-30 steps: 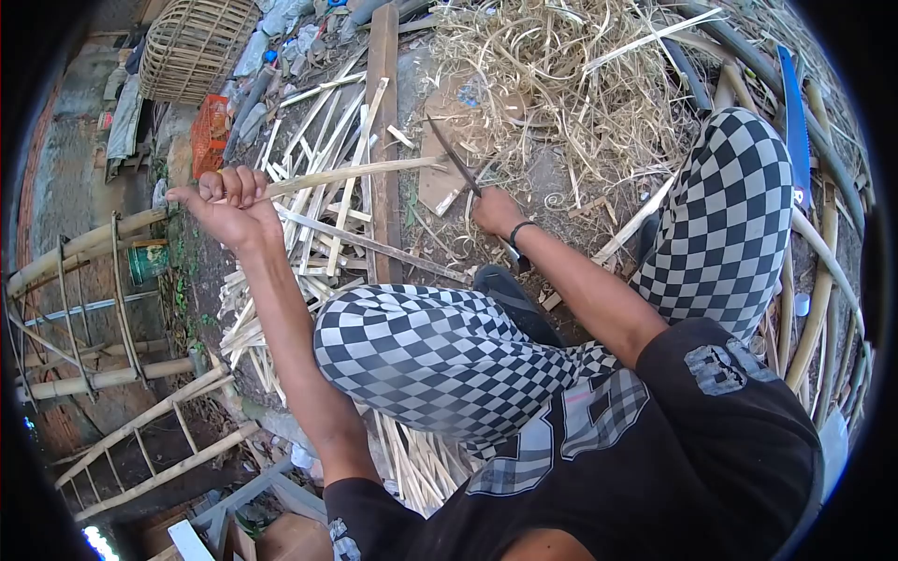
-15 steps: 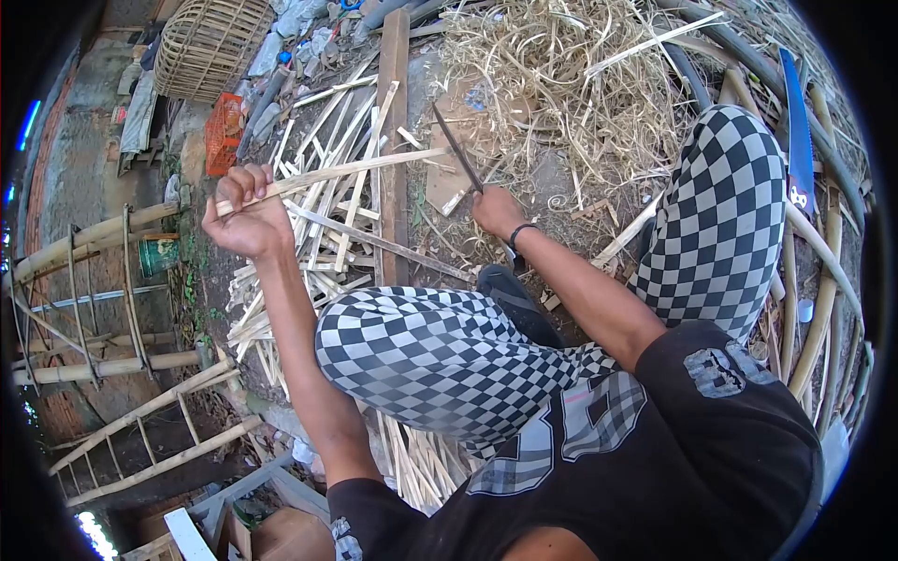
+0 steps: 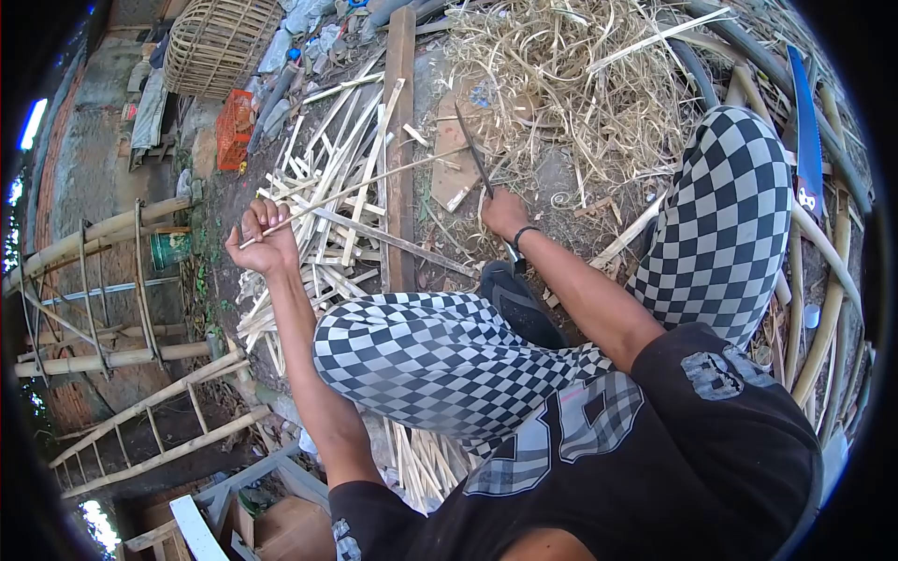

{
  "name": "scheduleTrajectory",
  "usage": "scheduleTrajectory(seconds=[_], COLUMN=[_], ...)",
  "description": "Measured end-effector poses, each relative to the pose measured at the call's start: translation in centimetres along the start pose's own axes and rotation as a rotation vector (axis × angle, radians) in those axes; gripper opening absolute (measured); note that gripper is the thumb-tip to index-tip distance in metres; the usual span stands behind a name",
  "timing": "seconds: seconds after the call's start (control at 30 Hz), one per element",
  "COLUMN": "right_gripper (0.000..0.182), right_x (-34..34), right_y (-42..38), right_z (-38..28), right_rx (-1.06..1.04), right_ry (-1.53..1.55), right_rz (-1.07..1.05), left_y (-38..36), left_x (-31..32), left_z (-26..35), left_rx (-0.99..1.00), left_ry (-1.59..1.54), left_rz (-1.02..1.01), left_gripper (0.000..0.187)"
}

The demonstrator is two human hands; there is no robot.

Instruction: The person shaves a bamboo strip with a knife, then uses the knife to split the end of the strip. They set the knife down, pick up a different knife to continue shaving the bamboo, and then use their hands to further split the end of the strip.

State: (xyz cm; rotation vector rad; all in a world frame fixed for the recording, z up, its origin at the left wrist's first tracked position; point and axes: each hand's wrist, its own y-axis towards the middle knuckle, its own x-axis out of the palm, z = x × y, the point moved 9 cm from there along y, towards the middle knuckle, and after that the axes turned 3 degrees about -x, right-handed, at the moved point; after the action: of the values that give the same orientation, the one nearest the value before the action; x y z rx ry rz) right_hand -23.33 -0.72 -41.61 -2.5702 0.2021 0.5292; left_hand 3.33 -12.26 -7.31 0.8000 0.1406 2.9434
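Observation:
My left hand (image 3: 264, 238) pinches one end of a thin bamboo strip (image 3: 385, 174), which stretches rightward over the pile of cut strips and shows its narrow edge. My right hand (image 3: 506, 215) is closed round the handle of a knife (image 3: 475, 152), most of the handle hidden in the fist. The dark blade points up and to the left, and the strip's far end reaches close to it. Below them on the ground lies a small flat board (image 3: 456, 179). Pale bamboo strips (image 3: 363, 123) are heaped loosely between my left hand and a long wooden beam (image 3: 400, 122).
Curly shavings (image 3: 580, 89) form a large heap beyond the knife. A blue-bladed saw (image 3: 806, 131) lies at the right by bamboo poles (image 3: 823, 327). At upper left are a woven basket (image 3: 217, 47) and an orange crate (image 3: 234, 131); a bamboo ladder (image 3: 154, 458) lies lower left.
My left hand has moved slightly right and down, and the strip has turned from its broad face to its narrow edge. The knife has shifted slightly right and stays in my right hand.

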Motion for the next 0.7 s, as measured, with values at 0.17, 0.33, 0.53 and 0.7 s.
scheduleTrajectory(seconds=[0.17, 0.33, 0.53, 0.7], right_gripper=[0.031, 0.032, 0.033, 0.033], right_x=[1.1, 1.6, 2.0, 1.5], right_y=[0.3, 0.6, 0.6, 0.0], right_z=[0.8, 1.2, 1.3, 0.6], right_rx=[-0.004, 0.017, 0.008, 0.01], right_ry=[0.038, 0.018, 0.015, 0.013], right_rz=[-0.014, -0.042, -0.044, -0.049], left_y=[0.5, 0.6, 0.8, 0.6], left_x=[-2.1, -2.1, -3.0, -3.2], left_z=[0.0, 0.1, 0.2, 0.3], left_rx=[-0.01, 0.019, 0.01, 0.015], left_ry=[-0.002, 0.039, 0.057, 0.055], left_rz=[0.037, 0.159, 0.258, 0.276], left_gripper=[0.037, 0.053, 0.07, 0.07])
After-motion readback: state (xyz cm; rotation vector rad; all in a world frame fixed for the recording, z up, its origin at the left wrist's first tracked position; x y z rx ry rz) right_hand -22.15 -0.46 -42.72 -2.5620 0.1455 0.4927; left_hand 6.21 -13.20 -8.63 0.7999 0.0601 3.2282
